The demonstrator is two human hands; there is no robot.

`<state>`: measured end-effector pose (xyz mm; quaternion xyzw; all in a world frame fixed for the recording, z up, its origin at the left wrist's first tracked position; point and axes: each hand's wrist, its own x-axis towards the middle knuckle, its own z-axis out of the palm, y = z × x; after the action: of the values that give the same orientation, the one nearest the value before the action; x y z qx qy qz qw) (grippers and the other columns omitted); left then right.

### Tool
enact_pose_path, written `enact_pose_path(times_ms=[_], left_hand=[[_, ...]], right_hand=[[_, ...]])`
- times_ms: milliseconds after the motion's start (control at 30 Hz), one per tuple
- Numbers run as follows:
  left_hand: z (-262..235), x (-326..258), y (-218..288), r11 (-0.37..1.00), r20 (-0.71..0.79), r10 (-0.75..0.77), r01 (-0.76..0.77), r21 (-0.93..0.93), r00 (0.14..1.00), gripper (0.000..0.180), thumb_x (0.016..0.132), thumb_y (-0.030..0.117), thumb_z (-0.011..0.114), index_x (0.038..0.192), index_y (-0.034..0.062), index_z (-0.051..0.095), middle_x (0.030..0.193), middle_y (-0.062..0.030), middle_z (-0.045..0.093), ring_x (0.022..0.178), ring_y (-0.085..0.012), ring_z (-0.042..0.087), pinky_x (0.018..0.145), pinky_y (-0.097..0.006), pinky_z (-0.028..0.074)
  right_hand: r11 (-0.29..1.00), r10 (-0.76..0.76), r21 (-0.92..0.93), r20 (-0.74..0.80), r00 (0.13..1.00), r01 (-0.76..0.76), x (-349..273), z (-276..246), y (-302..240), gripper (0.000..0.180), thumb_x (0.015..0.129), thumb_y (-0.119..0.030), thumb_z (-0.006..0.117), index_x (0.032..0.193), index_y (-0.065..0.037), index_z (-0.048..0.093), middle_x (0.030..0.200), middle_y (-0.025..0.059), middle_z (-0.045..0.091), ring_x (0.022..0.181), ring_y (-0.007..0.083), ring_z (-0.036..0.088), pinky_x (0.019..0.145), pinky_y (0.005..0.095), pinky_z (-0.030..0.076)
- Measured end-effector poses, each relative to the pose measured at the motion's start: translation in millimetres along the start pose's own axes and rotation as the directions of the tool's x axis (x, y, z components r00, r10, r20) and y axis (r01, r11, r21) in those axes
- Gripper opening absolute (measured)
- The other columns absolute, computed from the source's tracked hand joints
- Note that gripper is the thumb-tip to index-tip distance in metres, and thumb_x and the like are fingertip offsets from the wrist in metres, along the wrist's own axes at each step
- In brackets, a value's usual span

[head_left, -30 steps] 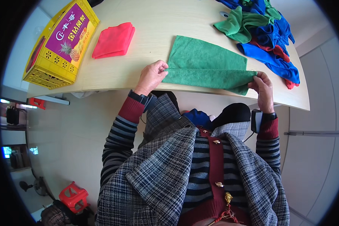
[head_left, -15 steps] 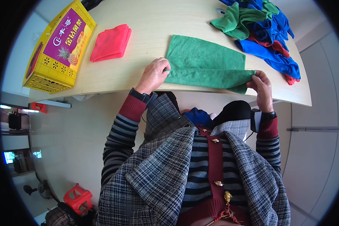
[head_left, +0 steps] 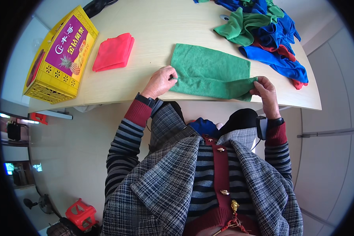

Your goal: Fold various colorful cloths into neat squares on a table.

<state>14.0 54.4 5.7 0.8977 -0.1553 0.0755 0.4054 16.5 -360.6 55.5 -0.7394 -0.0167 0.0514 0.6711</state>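
A green cloth point(head_left: 212, 63) lies near the table's front edge, its near part folded back over itself. At the left end of the fold, my left hand point(head_left: 160, 82) pinches the edge between thumb and fingers. My right hand point(head_left: 266, 94) grips the fold's right corner the same way. The folded strip bows slightly between them. Left of the cloth rests a folded red cloth point(head_left: 113, 52), laid flat and touched by neither hand.
A yellow box point(head_left: 55, 84) with a purple label stands at the table's left. Blue, green and red cloths lie in a loose heap point(head_left: 269, 29) at the far right. The pale table point(head_left: 145, 23) has a curved right end. A red stool point(head_left: 81, 214) stands on the floor, lower left.
The folded strip now bows and ripples more in the middle. My right hand has moved slightly left with its corner. The whole view has shifted a little.
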Motion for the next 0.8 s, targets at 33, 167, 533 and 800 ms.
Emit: enact_pose_path(times_ms=[33, 167, 533, 800], left_hand=[[-1.0, -0.7, 1.0, 1.000, 0.008, -0.018, 0.018, 0.004, 1.000, 0.013, 0.080, 0.002, 0.071, 0.087, 0.0017, 0.059, 0.082, -0.0065, 0.057, 0.072, -0.0180, 0.058, 0.067, -0.032, 0.049], [-3.5, -3.2, 6.0, 0.996, 0.014, -0.076, 0.076, -0.040, 0.997, 0.014, 0.081, 0.005, 0.073, 0.087, 0.0023, 0.061, 0.084, -0.0073, 0.062, 0.074, -0.0198, 0.061, 0.071, -0.033, 0.051], [-115.2, 16.3, 56.9, 0.856, -0.232, -0.026, -0.098, -0.508, 0.972, 0.009, 0.091, 0.004, 0.072, 0.093, 0.0054, 0.064, 0.088, 0.0045, 0.062, 0.079, -0.0027, 0.055, 0.073, -0.020, 0.047], [-202.1, 19.9, 138.9, 0.858, -0.400, 0.128, -0.303, -0.414, 0.908, 0.006, 0.095, 0.006, 0.070, 0.098, 0.0058, 0.064, 0.090, 0.0037, 0.062, 0.079, -0.0027, 0.054, 0.072, -0.018, 0.043]], right_hand=[[1.000, -0.006, -0.001, -0.002, 1.000, 0.006, 0.4, 0.0, 0.8, 0.019, 0.101, -0.016, 0.062, 0.115, -0.004, 0.064, 0.097, 0.0000, 0.067, 0.078, 0.0080, 0.066, 0.077, 0.0242, 0.055], [1.000, -0.020, 0.001, 0.005, 1.000, 0.020, -1.2, -1.5, -2.3, 0.017, 0.101, -0.015, 0.061, 0.114, -0.004, 0.064, 0.097, 0.0003, 0.067, 0.077, 0.0080, 0.066, 0.076, 0.0239, 0.055], [0.953, -0.284, -0.096, 0.049, 0.957, 0.288, 16.5, -20.2, -112.0, 0.015, 0.102, -0.015, 0.060, 0.113, -0.006, 0.065, 0.091, -0.0007, 0.067, 0.074, 0.0066, 0.064, 0.068, 0.0218, 0.050], [0.859, -0.474, -0.205, 0.029, 0.880, 0.469, 16.6, -22.3, -209.9, 0.020, 0.102, -0.017, 0.061, 0.119, -0.007, 0.067, 0.089, -0.0004, 0.068, 0.074, 0.0067, 0.064, 0.070, 0.0221, 0.051]])
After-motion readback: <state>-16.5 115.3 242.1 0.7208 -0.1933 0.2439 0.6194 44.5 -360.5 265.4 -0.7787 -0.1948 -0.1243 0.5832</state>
